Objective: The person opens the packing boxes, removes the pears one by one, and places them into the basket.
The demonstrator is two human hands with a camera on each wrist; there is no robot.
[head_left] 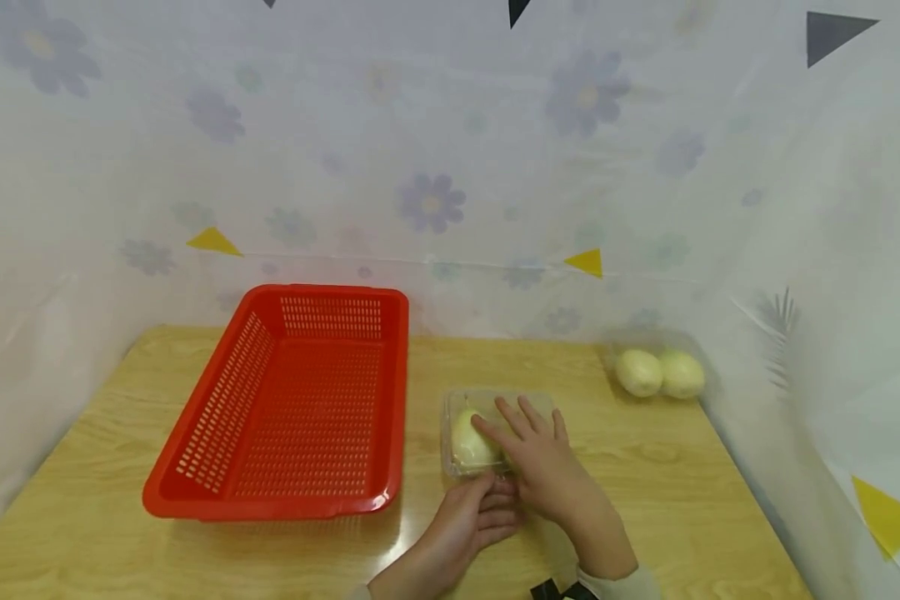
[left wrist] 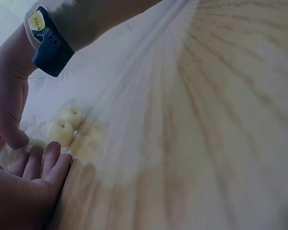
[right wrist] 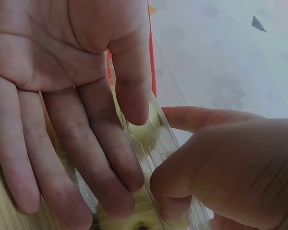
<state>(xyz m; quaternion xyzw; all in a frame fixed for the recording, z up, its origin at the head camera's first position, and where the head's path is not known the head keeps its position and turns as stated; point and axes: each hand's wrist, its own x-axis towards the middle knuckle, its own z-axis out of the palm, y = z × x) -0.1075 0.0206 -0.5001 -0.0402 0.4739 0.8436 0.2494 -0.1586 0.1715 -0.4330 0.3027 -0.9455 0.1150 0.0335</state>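
Observation:
A clear plastic clamshell box (head_left: 450,446) of pale yellow pears stands on the table in front of me. One pear (head_left: 471,437) shows on its left side in the head view; my right hand covers much of the rest. That right hand (head_left: 547,467) lies over the lid with its fingers spread. At the box's near edge is my left hand (head_left: 468,525), thumb and fingertips right at the plastic. In the right wrist view the left hand's fingers (right wrist: 69,148) are extended, palm facing the camera, beside the box wall (right wrist: 158,158).
A red perforated plastic basket (head_left: 401,417) stands left of the box, with nothing in it. At the back right corner sits another clear box holding two pale pears (head_left: 660,373). The wooden table (head_left: 645,500) meets a flowered white curtain (head_left: 480,208) behind and at the sides.

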